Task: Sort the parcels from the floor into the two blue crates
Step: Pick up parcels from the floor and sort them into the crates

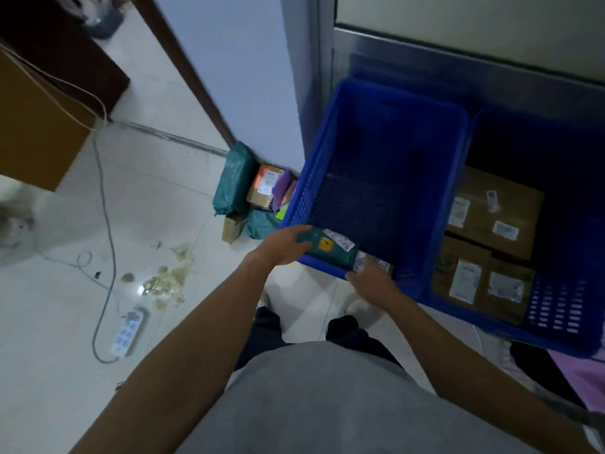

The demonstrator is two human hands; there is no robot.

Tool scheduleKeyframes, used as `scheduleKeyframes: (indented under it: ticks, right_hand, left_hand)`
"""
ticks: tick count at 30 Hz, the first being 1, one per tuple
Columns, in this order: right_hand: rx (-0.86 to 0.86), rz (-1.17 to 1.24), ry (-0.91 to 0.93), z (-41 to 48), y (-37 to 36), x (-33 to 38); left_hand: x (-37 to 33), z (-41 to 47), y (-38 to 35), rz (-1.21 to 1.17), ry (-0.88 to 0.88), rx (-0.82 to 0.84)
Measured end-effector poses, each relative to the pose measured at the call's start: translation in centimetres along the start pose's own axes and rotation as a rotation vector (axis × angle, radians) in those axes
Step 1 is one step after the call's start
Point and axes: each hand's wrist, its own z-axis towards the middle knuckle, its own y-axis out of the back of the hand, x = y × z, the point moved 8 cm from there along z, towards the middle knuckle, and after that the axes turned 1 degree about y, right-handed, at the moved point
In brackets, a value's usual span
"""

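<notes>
The left hand (pixel 284 247) is curling round the left end of a green parcel (pixel 327 249), and the right hand (pixel 371 278) is gripping its right end, so both hands are clamped on the one parcel with its length between them. Blur is keeping the right hand's fingers unclear. The parcel, bearing a yellow sticker and a white label, is lying across the near rim of the left blue crate (pixel 304 204), at its near-left corner. Just beside it, the right blue crate (pixel 556 309) is holding labelled cardboard boxes (pixel 497 211) lying flat against its left wall. More parcels (pixel 234 178) are sitting on the floor (pixel 157 191) in the wall corner, just left of the left crate. A power strip (pixel 129 329) with its cable is lying well apart on the floor.
</notes>
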Motion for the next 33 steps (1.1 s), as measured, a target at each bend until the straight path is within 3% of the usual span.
scheduleKeyframes:
  ticks: [7,13,17,21,27,33]
  right_hand:
    - [0.007,-0.143,0.057,-0.6,-3.1,9.4]
    - [-0.109,-0.102,0.013,1.8,-9.0,15.8]
    - [-0.086,-0.048,-0.115,2.6,-15.4,19.5]
    - [-0.066,-0.005,-0.210,2.8,-21.1,23.0]
    - [-0.006,-0.038,-0.232,5.5,-26.4,27.4]
    - [0.129,-0.066,-0.177,15.8,-32.5,29.8]
  left_hand:
    - [9.2,-0.5,2.8,-0.044,0.042,-0.003]
    - [18.4,1.9,6.8,-0.008,0.004,0.030]
    - [25.3,3.0,9.9,-0.044,-0.048,0.085]
    - [32.4,3.1,13.1,-0.094,0.030,0.107]
    - [39.3,5.1,14.1,-0.207,0.113,0.161]
    - [45.2,11.8,11.1,-0.258,0.163,0.157]
